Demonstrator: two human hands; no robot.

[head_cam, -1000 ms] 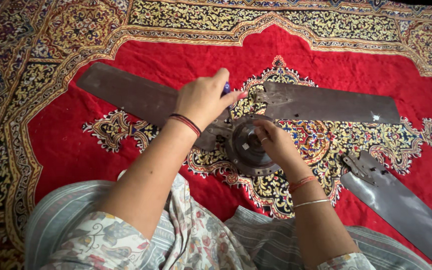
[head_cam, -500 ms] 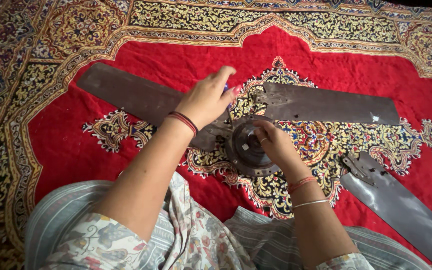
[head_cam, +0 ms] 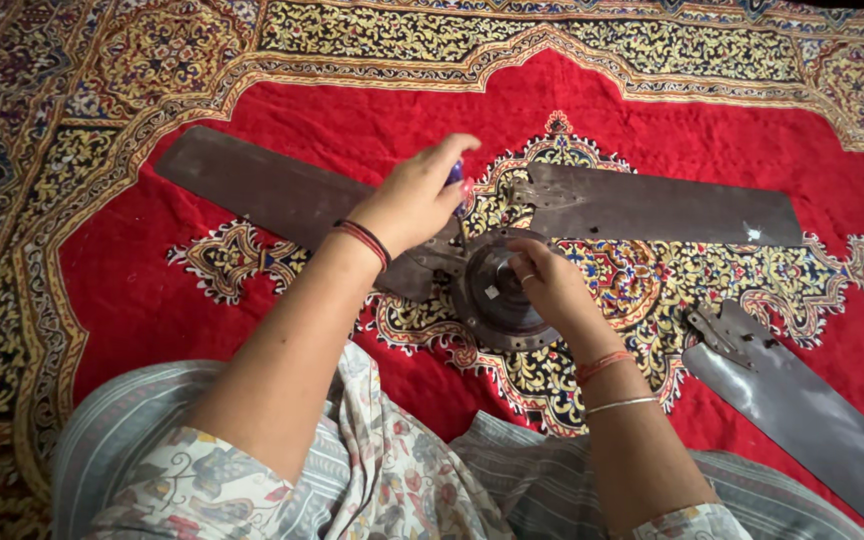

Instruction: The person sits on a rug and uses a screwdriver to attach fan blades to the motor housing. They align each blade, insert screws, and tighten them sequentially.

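Left hand [head_cam: 414,200] unchanged in position, pinching a blue-handled tool [head_cam: 457,178], its tip hidden; right hand [head_cam: 544,282] remains curled on fan hub [head_cam: 497,300], grip unclear

Your left hand [head_cam: 414,200]: wrist rolled slightly, thumb now raised; grip on the blue-handled tool [head_cam: 457,176], apparently a screwdriver, turned a little above the fan hub [head_cam: 500,292].

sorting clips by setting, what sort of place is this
Probably a home floor used as a makeshift repair spot, not a workshop. A red patterned carpet covers the ground, the person sits on it in loose printed clothes, and a ceiling fan hub lies on it with a detached blade beside.
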